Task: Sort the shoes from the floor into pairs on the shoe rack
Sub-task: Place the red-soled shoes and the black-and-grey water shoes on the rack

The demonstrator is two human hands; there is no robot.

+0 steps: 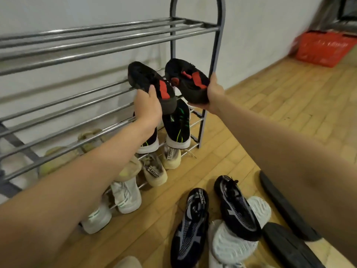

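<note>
Each hand holds 1 black shoe with red patches, both lifted at the right end of the shoe rack, near its middle tier. The left hand is wrapped around the heel of the left black-red shoe, thumb on top; the right hand clamps the heel of the right black-red shoe from the side.

The tiers are only thin bars with gaps between. I think a shoe set down across too few bars could tip or slide through and fall on the pair below. The right shoe is also very near to the rack's upright frame and may knock on it.

On the rack I count 2 black-green sneakers, 2 beige sneakers and 2 white sneakers; more beige shapes behind the bars are too blurred to count. On the floor lie 2 black mesh shoes, at least 2 white slippers and 2 black sandals
</note>
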